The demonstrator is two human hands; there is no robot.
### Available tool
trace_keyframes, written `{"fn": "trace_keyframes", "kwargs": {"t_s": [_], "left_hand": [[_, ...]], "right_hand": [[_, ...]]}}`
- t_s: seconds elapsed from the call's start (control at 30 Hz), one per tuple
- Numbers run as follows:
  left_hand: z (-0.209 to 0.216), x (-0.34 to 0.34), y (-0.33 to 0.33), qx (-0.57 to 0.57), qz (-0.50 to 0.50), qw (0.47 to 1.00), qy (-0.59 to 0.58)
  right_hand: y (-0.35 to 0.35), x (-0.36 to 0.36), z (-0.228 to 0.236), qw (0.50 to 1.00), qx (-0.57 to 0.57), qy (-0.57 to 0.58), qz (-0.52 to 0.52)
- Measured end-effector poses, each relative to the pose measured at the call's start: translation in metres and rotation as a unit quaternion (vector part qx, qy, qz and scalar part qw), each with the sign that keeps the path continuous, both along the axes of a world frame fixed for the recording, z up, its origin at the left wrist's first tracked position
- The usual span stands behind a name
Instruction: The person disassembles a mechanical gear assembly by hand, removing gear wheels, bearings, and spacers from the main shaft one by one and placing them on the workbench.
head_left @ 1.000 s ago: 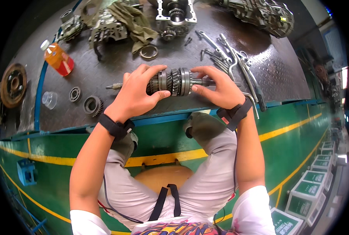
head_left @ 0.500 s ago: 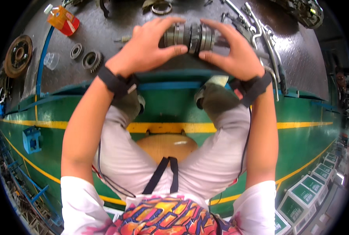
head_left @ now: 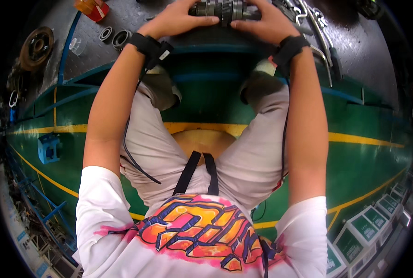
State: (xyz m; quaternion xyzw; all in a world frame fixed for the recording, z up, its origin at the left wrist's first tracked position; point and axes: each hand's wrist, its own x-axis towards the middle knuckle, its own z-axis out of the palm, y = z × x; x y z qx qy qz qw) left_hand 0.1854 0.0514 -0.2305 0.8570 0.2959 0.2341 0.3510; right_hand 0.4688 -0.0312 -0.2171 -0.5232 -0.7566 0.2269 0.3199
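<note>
Gear shaft (head_left: 226,12) sits at the worktop (head_left: 364,51), long axis along its near edge, left hand (head_left: 178,18) and right hand (head_left: 272,22) flanking (equally near). Fingers cropped; can't tell if pinching.

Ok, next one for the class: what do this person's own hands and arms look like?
The left hand and right hand show no gloves. Black bands circle the left wrist and right wrist; the left band carries a small black box with a pale label. A thin dark cable runs beside the left forearm. Short white sleeves have pink patches.
</note>
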Motion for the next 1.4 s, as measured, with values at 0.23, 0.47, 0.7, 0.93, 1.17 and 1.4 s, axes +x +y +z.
{"fn": "trace_keyframes", "kwargs": {"t_s": [0.23, 0.47, 0.7, 0.93, 1.17, 1.4], "left_hand": [[-0.017, -0.004, 0.015, 0.049, 0.011, 0.999, 0.012], [0.064, -0.102, -0.05, -0.012, 0.101, 0.991, -0.086], [-0.051, -0.342, -0.239, -0.424, 0.313, 0.786, -0.322], [-0.223, -0.34, -0.476, -0.749, 0.256, 0.611, -0.027], [-0.295, -0.345, -0.533, -0.673, 0.321, 0.663, -0.062], [-0.309, -0.363, -0.583, -0.506, 0.389, 0.762, 0.112]], "right_hand": [[0.01, 0.01, -0.034, 0.997, 0.073, -0.025, -0.027], [-0.001, 0.006, -0.017, 0.998, 0.042, -0.023, -0.046], [0.004, 0.004, -0.01, 0.998, 0.03, -0.023, -0.044], [0.001, 0.001, -0.009, 0.998, 0.037, -0.021, -0.044], [-0.017, 0.011, 0.005, 0.994, 0.103, -0.001, -0.043], [-0.147, 0.061, 0.016, 0.964, -0.064, 0.255, -0.046]]}}
